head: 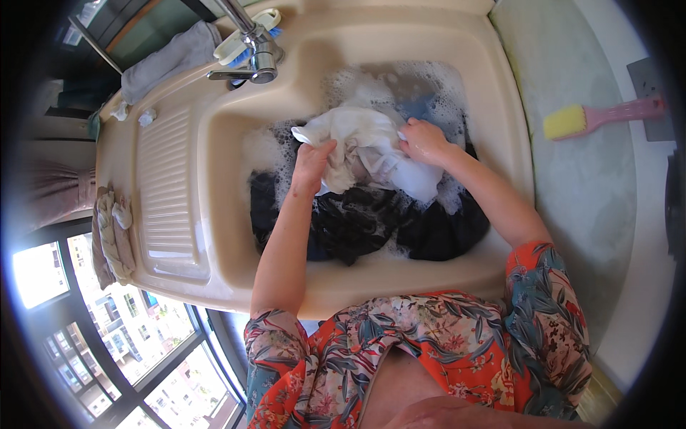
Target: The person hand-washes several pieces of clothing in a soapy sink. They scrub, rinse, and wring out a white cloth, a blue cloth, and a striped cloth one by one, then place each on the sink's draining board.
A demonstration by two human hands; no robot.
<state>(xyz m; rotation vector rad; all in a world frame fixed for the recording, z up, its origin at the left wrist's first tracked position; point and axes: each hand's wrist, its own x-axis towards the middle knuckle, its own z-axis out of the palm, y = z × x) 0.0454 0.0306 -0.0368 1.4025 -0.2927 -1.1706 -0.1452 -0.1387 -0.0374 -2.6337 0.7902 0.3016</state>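
Note:
A wet white garment (370, 128) is stretched between my two hands over a beige laundry sink (225, 214). Its left edge is pinched by my left hand (313, 163), thumb on top. My right hand (423, 140) grips the cloth's right side, with the fingers curled in. Beneath and nearer to me, soaked black clothing (364, 220) lies in the basin. Soapy water with foam (353, 88) surrounds the clothes, and a blue-grey patch (420, 107) shows under the surface behind my right hand.
A chrome faucet (262, 59) rises at the back left, near a blue-bristled brush (268, 20) and a grey towel (171, 61). Left of the basin is a ribbed washboard (166, 187); cloths (115, 230) hang over the sink's far left edge. A pink-handled brush (600, 115) hangs at right.

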